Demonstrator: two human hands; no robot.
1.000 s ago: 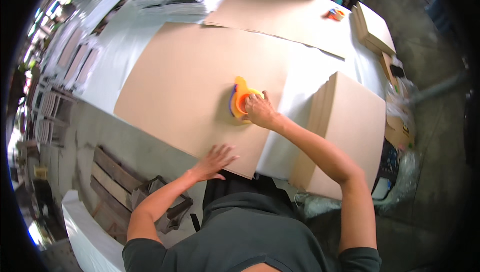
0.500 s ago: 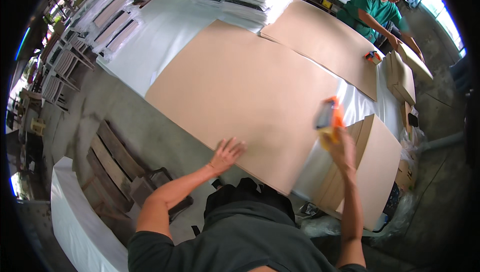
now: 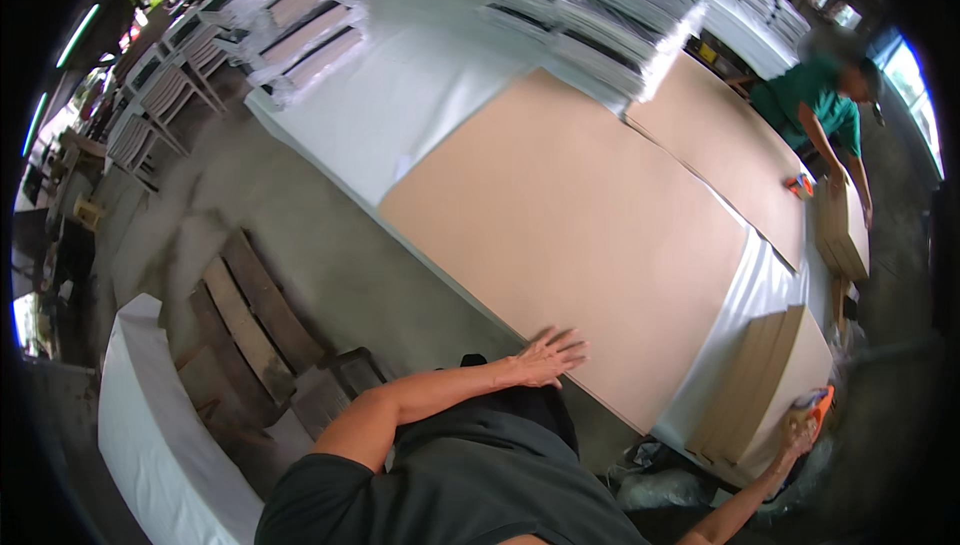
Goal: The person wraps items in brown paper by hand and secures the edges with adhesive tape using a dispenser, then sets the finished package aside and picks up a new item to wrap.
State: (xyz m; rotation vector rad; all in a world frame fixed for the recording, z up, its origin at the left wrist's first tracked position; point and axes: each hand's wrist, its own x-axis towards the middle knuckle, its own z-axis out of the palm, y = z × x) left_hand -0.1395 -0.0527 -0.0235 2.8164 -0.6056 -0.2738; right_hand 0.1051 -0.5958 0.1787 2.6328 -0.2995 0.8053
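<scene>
My left hand (image 3: 550, 357) lies with its fingers spread on the near edge of a large flat brown cardboard sheet (image 3: 580, 215). At the lower right my right hand (image 3: 797, 437) is closed round an orange tape dispenser (image 3: 820, 404), with the arm stretched out. The dispenser is by the outer side of a stack of folded cardboard pieces (image 3: 762, 385); whether it touches them I cannot tell. A second cardboard sheet (image 3: 730, 155) lies beyond the first one.
A co-worker in a green shirt (image 3: 815, 100) bends over another cardboard stack (image 3: 842, 225) at the far right. Near it lies a second orange tape dispenser (image 3: 798, 186). Plastic-wrapped stacks (image 3: 610, 20) stand at the back of the white-covered table (image 3: 400, 75). Wooden planks (image 3: 245, 315) are at the left.
My right hand has carried the tape dispenser from above the sheet to the right, beside the cardboard stack. My view has turned to the right. My left hand stays at the sheet's near edge.
</scene>
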